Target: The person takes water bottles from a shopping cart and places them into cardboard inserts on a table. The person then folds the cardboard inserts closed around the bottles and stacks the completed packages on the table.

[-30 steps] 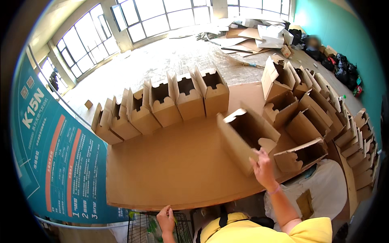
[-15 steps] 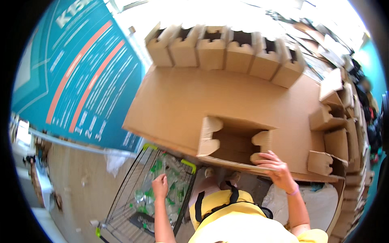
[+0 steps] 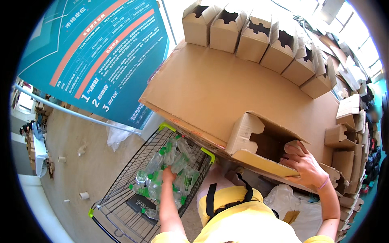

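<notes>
My left hand (image 3: 168, 175) reaches down into a wire shopping cart (image 3: 117, 210), among clear plastic bottles (image 3: 154, 164) with green caps. Its fingers are hidden among the bottles, so whether they grip one cannot be told. An open-topped cardboard box (image 3: 248, 131) with notched flaps stands at the near edge of a large cardboard surface (image 3: 210, 85). My right hand (image 3: 302, 164) holds the near right corner of this box, fingers over the inside by a raised flap. The bottom of the box is in shadow.
Several similar open boxes (image 3: 253, 40) stand in a row along the far edge. More boxes (image 3: 342, 135) are stacked at the right. A blue printed banner (image 3: 117, 60) rises at the left. Clear plastic wrap (image 3: 116, 135) lies by its foot, and a white sack (image 3: 283, 202) sits beneath the table.
My left hand has gone from above the cart down into the bottles. My right hand stays on the box corner. The view has shifted, putting the box farther right in the picture.
</notes>
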The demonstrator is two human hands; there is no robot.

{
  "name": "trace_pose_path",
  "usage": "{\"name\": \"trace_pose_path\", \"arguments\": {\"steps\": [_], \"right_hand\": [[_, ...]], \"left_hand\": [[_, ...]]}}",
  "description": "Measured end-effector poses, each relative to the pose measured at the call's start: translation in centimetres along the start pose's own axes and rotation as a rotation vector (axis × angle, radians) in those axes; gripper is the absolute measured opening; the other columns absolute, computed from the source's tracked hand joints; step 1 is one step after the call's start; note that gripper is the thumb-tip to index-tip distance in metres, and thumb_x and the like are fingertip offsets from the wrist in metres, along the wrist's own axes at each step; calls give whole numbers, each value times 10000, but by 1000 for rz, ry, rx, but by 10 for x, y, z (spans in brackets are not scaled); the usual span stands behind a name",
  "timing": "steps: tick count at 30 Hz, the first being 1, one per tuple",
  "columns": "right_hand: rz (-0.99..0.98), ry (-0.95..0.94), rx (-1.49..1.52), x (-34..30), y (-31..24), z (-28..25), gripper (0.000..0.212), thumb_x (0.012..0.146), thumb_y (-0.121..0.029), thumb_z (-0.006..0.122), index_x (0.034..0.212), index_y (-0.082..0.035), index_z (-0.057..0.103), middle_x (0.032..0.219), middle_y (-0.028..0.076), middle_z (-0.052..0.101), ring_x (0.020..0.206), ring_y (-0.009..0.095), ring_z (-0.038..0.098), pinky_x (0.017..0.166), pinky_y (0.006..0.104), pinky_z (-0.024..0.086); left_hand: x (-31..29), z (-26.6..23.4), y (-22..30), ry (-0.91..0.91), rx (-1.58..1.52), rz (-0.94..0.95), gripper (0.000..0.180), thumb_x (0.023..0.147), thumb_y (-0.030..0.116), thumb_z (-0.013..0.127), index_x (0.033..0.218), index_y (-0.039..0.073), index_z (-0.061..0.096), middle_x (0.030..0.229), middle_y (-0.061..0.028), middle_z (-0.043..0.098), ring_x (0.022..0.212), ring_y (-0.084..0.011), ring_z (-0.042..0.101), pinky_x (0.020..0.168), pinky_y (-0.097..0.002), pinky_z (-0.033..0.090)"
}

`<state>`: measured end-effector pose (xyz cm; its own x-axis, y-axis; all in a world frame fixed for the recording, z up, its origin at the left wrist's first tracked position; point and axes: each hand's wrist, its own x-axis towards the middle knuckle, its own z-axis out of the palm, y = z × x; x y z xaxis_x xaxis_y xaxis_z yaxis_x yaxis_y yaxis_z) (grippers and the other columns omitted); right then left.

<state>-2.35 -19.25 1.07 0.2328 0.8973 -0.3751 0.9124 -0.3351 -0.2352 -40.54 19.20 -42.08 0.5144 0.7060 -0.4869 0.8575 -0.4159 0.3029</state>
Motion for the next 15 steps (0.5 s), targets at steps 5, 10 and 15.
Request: {"name": "trace_pose_path", "arguments": {"steps": [5,10,15], "right_hand": [[-90,-129,-189,4,-3,-6,675,770,-451,719,1322,-83,599,1369,106,566,1415,293,366,1237,512,119],[-137,-151,-189,10,6,2,659,789,-466,695,1291,-46,621,1377,186,543,1410,321,364,1222,515,156],[-144,-223,-304,18,6,-21,652,735,-465,743,1190,-5,659,1073,187,655,1214,314,519,1197,492,232]], "left_hand": [[23,20,37,-265,165,-61,925,649,137,845,1452,63,393,1430,-170,497,1281,-350,510,1020,-418,482],[50,60,17,-228,264,-63,941,628,234,891,1423,71,414,1407,-142,495,1289,-332,488,1026,-443,472],[50,45,42,-244,442,-90,920,605,307,914,1371,75,460,1373,-130,511,1284,-331,486,1018,-447,473]]}}
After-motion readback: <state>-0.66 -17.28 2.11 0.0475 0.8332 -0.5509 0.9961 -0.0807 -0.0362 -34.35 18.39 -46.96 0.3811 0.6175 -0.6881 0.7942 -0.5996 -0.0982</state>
